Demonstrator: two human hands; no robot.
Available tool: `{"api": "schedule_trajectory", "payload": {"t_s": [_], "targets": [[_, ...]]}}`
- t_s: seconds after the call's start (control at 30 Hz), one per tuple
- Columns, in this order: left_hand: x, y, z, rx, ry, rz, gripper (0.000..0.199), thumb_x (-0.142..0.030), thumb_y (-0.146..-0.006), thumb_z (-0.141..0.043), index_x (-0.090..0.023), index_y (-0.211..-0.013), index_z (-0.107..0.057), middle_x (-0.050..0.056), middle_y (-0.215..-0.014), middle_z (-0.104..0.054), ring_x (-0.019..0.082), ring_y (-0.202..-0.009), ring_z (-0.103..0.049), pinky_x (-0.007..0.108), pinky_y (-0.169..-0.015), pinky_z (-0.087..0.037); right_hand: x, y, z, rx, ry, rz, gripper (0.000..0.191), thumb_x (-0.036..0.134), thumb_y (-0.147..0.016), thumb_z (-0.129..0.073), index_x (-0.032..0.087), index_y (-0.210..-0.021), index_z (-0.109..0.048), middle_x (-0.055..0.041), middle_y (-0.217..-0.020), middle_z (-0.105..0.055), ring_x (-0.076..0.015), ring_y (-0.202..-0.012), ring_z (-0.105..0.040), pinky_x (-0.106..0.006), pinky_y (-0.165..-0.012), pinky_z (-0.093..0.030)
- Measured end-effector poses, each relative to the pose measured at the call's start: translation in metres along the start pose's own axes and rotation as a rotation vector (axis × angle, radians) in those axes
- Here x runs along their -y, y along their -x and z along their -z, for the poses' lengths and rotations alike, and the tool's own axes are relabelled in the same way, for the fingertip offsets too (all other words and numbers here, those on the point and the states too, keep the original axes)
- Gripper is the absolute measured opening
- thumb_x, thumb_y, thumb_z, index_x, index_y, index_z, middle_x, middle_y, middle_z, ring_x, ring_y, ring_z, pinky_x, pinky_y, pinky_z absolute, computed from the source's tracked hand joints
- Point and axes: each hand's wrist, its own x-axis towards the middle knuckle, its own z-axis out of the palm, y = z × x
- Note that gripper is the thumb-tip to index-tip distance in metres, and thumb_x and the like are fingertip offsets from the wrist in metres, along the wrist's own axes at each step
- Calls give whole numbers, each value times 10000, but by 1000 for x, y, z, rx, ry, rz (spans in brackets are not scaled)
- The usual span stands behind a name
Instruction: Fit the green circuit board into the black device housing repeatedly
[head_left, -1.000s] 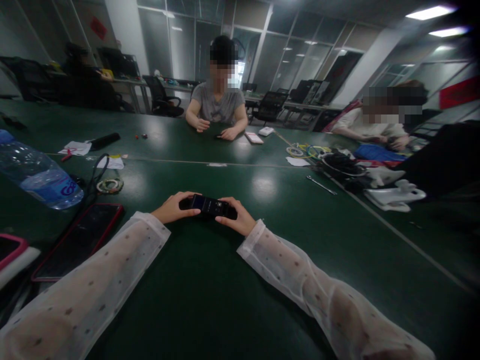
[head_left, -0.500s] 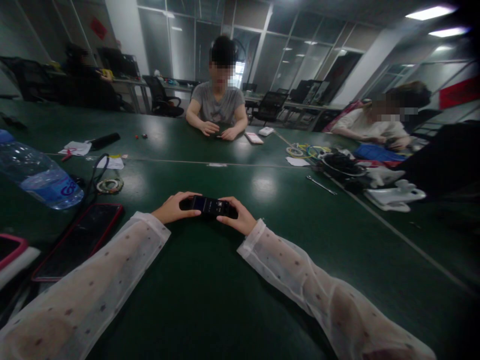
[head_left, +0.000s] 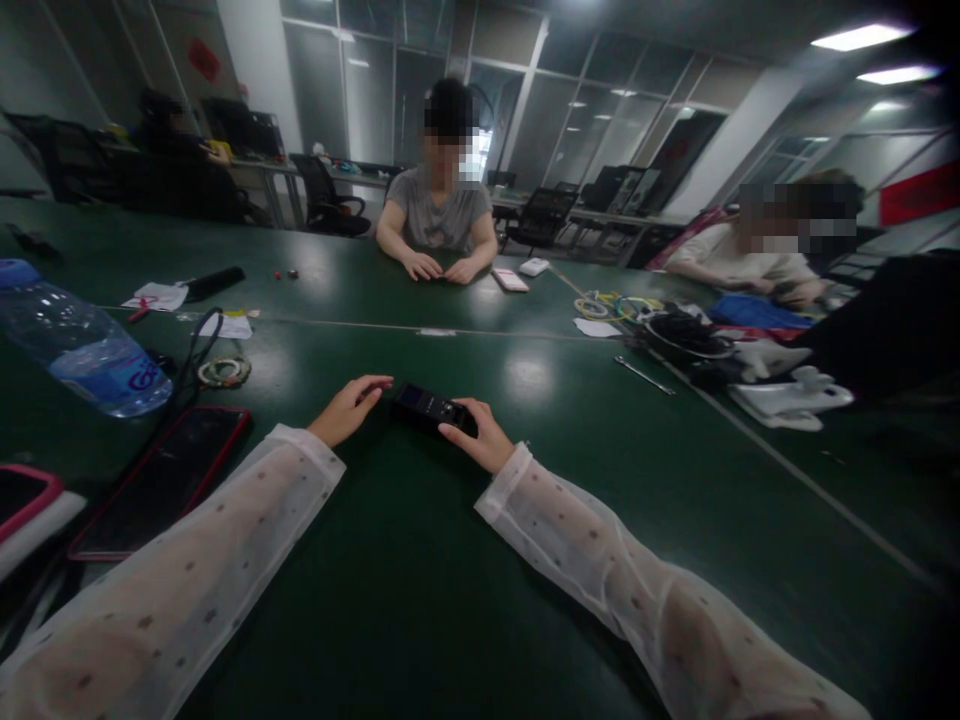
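A small black handheld device point(head_left: 424, 405) with a dark screen at its left end and buttons at its right lies at the middle of the green table point(head_left: 420, 580). My right hand point(head_left: 484, 432) grips its right end, thumb on the near side and fingers round the far side. Just left of the device, my left hand point(head_left: 351, 408) is apart from it, fingers stretched out and holding nothing. The exact kind of device is hard to tell.
On the left are a large water bottle point(head_left: 90, 350), a red-edged phone point(head_left: 165, 480), a bracelet point(head_left: 223, 372) and a cable. A wrench point(head_left: 643, 375) lies right, before heaped cables point(head_left: 686, 330) and a white object point(head_left: 791, 395). A person point(head_left: 439, 210) sits opposite, another point(head_left: 750, 245) at right.
My left hand has let go of the device's left end and drawn back left, its fingers straightening. The right hand stays on the device.
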Motion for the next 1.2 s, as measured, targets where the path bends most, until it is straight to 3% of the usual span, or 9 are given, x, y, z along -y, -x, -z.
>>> {"api": "schedule_trajectory", "payload": {"t_s": [0.13, 0.33, 0.47, 0.67, 0.77, 0.97, 1.1, 1.2], "targets": [[6, 1, -5, -68, -215, -72, 386, -167, -925, -362, -205, -1285, -495, 74, -1278, -546, 225, -1197, -462, 443, -1023, -373, 1, 0, -1, -32, -3, 40, 491, 424, -773, -680, 237, -1189, -500, -91, -1168, -542, -276, -1159, -472, -490, -989, -412], [-8, 5, -12, 44, -482, -103, 382, -222, -942, -392, -181, -1314, -470, 96, -1390, -470, 279, -1264, -394, 484, -996, -372, 3, 2, -2, -88, 48, 129, 506, 301, -740, -715, 241, -1186, -485, -83, -1172, -535, -278, -1151, -476, -490, -964, -437], [-15, 7, -12, 69, -529, -97, 368, -211, -948, -370, -186, -1297, -483, 93, -1398, -463, 279, -1269, -391, 477, -986, -377, -1, 1, -3, -105, 29, 99, 508, 316, -761, -704, 242, -1206, -472, -79, -1160, -542, -260, -1088, -531, -475, -926, -471], [-9, 6, -13, 73, -538, -101, 341, -225, -947, -376, -180, -1246, -532, 104, -1392, -461, 300, -1267, -389, 492, -978, -377, -1, 2, -4, -127, -29, 85, 493, 316, -776, -692, 225, -1203, -463, -81, -1134, -577, -239, -1025, -588, -445, -908, -495], [-7, 6, -14, 60, -536, -107, 345, -231, -949, -377, -216, -1259, -528, 84, -1393, -460, 290, -1267, -388, 491, -985, -371, 2, 2, -4, -220, -35, 96, 486, 309, -781, -680, 225, -1204, -457, -90, -1137, -573, -246, -1021, -590, -449, -912, -496], [-12, 8, -11, 73, -548, -123, 380, -238, -963, -347, -211, -1318, -480, 86, -1398, -457, 280, -1271, -385, 491, -991, -365, 0, 0, -1, -548, -85, 99, 473, 344, -807, -629, 208, -1211, -424, -109, -1165, -529, -246, -1056, -565, -417, -907, -499], [-17, 9, -10, 88, -578, -123, 388, -231, -961, -341, -189, -1321, -478, 104, -1396, -458, 289, -1257, -395, 489, -976, -377, -13, -4, 2, -690, -39, -13, 489, 355, -790, -620, 191, -1205, -420, -123, -1151, -529, -251, -1015, -557, -442, -897, -482], [-16, 8, -10, 85, -584, -120, 383, -227, -957, -350, -219, -1319, -475, 87, -1393, -461, 282, -1251, -404, 480, -971, -381, -27, -7, 2, -717, -2, -95, 493, 338, -748, -644, 174, -1170, -449, -125, -1114, -545, -266, -990, -546, -489, -914, -451]]}}
